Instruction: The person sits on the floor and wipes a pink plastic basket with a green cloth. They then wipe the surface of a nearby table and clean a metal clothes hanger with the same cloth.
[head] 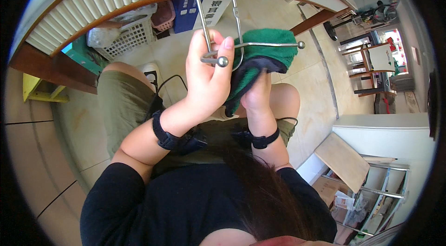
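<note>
My left hand point(206, 75) grips a chrome metal rack point(237, 12) near one end. The rack has two long rods and bent crossbars tipped with round balls. A green plush cloth point(270, 35) with dark edging lies behind the nearer crossbar, by the rack's rounded end. My right hand point(256, 94) holds this cloth from below. Its fingers are hidden by the fabric, and whether the cloth is a mitt is unclear. The rack is raised in front of me, above my knees, and its far end runs out of the top of the view.
A ribbed white panel with brown wooden trim point(115, 4) curves across the top. Beneath it stand a white plastic basket point(130, 37), a pink basket point(163, 16) and a blue box point(188, 10). A yellow stool point(45, 89) is at left; a metal shelf point(383, 193) holds items at lower right.
</note>
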`<state>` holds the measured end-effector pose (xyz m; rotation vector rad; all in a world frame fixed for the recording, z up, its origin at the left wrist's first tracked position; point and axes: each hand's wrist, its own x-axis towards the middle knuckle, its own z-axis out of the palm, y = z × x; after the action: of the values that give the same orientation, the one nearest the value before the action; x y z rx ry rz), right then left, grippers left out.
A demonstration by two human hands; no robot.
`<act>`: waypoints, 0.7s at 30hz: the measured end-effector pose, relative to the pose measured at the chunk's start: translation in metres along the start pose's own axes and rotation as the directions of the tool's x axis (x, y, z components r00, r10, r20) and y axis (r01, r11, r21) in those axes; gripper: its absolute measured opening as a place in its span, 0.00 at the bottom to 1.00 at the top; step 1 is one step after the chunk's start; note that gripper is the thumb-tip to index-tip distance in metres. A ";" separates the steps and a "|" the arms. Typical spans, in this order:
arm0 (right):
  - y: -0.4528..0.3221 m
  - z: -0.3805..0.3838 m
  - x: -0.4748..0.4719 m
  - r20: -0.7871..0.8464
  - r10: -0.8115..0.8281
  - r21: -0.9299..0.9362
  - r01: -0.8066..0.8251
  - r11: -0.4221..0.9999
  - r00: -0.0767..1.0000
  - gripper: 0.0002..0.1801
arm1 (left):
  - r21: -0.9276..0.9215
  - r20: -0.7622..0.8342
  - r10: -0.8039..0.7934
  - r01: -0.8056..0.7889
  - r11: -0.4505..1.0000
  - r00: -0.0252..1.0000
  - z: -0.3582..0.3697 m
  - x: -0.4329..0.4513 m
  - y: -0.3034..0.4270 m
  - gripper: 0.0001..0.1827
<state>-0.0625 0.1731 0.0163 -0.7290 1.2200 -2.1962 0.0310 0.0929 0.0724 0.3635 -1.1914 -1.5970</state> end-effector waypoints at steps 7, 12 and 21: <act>-0.029 0.047 0.021 0.191 -0.113 -0.289 0.166 0.943 0.975 0.15 | 0.151 0.005 0.008 -0.009 0.988 1.000 -0.010 0.005 -0.002 0.13; -0.031 0.049 0.034 0.060 -0.340 -0.310 0.341 0.887 0.938 0.13 | 0.169 0.066 -0.092 0.079 0.982 0.994 -0.006 0.008 -0.004 0.20; -0.041 0.037 0.034 -0.164 -0.261 -0.121 0.243 0.962 0.951 0.19 | 0.242 0.120 -0.054 0.023 0.970 0.991 -0.007 0.009 -0.001 0.22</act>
<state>-0.0694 0.1478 0.0748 -0.7787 1.4009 -2.4683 0.0320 0.0813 0.0715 0.4486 -1.4897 -1.5299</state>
